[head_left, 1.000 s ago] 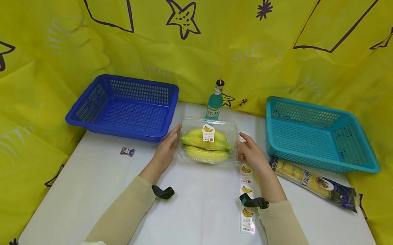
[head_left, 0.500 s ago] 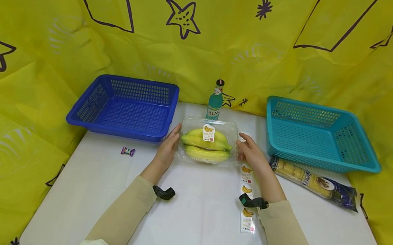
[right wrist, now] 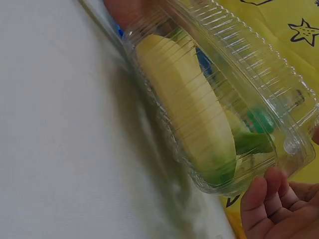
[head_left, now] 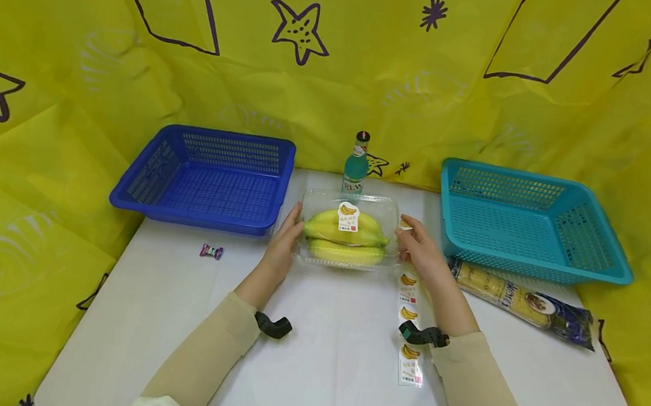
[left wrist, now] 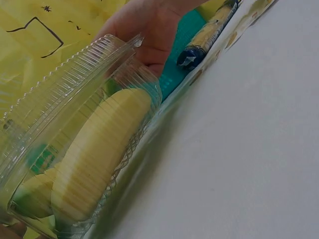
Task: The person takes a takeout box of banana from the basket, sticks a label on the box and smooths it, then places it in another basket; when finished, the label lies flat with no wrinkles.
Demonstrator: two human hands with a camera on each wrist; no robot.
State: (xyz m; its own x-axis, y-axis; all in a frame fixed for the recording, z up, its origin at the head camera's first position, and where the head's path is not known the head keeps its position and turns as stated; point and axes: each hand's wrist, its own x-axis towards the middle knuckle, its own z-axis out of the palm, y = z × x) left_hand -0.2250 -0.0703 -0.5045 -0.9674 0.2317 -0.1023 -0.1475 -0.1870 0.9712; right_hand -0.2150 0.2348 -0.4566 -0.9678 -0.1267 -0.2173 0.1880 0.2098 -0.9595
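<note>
Both hands hold a clear plastic clamshell box (head_left: pixel 381 207) in the middle of the table, one at each short end. Yellow bananas (head_left: pixel 347 253) with green tips lie inside it. A white sticker (head_left: pixel 348 218) with a banana picture is on the lid. My left hand (head_left: pixel 281 245) lies along the left end. At the right end is my right hand (head_left: pixel 424 254), its fingers (right wrist: pixel 255 199) bent against the box's corner in the right wrist view. A shadow shows under the box in both wrist views. The left fingertips are mostly hidden.
A blue basket (head_left: pixel 216 223) stands back left, a teal basket (head_left: pixel 533 268) back right. Behind the box is a bottle (head_left: pixel 356 166). A pasta packet (head_left: pixel 520 303) lies before the teal basket, banana stickers (head_left: pixel 411 367) beside the right forearm, and a small wrapped candy (head_left: pixel 211 252) at left.
The box, with both hands on it, has shifted slightly up and right in the head view. It looks a little larger. The other things on the table have stayed put.
</note>
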